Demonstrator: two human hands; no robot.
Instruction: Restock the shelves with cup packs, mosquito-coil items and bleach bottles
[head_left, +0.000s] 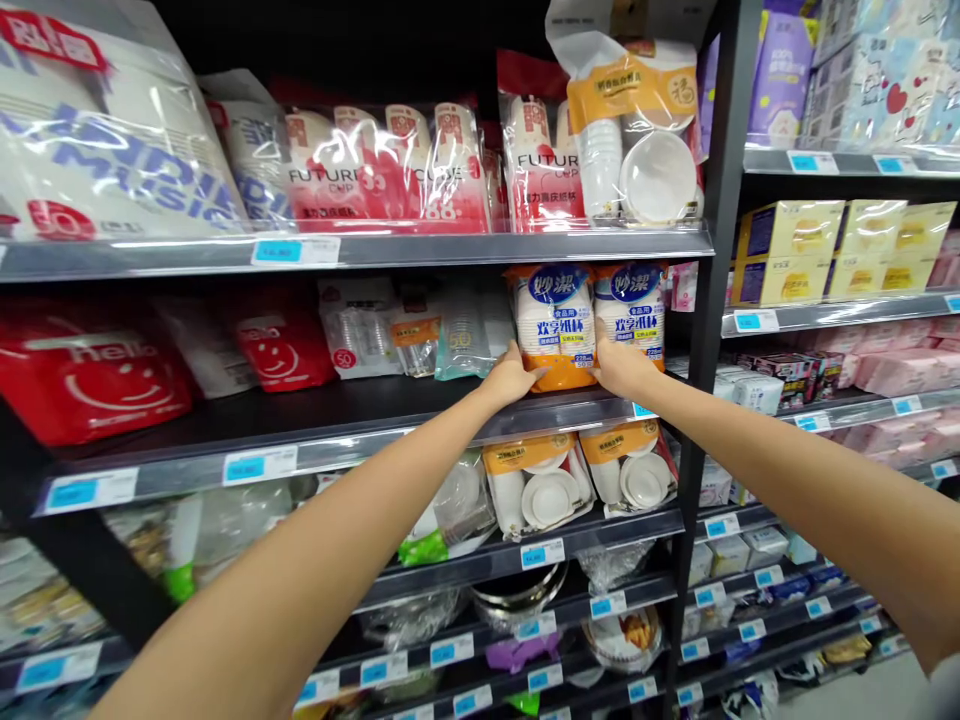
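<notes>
A pack of paper cups (556, 318) with a blue and orange label stands upright at the front of the middle shelf (315, 440). My left hand (508, 377) grips its lower left side and my right hand (621, 367) grips its lower right side. A second identical pack (631, 305) stands just to the right, behind my right hand. Both my arms reach far forward from the bottom corners.
Red bags (90, 375) and clear cup packs (360, 325) fill the left of the same shelf. Cup and plate packs (622, 140) stand on the shelf above, white plates (551, 490) below. A black upright post (709, 300) separates a neighbouring rack with boxes (840, 250).
</notes>
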